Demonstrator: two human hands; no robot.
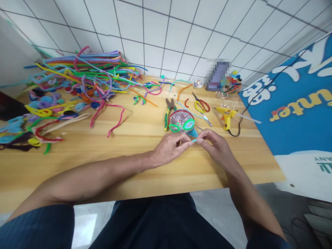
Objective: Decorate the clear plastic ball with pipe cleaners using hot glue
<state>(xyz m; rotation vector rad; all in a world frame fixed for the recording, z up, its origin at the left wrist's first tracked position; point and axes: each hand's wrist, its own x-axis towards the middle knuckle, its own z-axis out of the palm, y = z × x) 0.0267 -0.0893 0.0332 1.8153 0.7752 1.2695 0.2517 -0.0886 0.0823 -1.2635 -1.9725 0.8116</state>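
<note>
Between the fingertips of both hands is a short light-blue piece of pipe cleaner. My left hand pinches its left end, and my right hand pinches the right end. Just beyond the fingers sits a clear round ball trimmed with a red pipe cleaner around its top and two green-rimmed ovals on the near side. A blue fuzzy part sticks out at its lower right, partly hidden by my hands. Pliers with green and yellow handles lie directly left of the ball.
Scissors, a thin silver tool and a yellow glue gun with a black cord lie to the right. A big heap of colourful pipe cleaners covers the back left. A blue printed board stands beyond the table's right edge.
</note>
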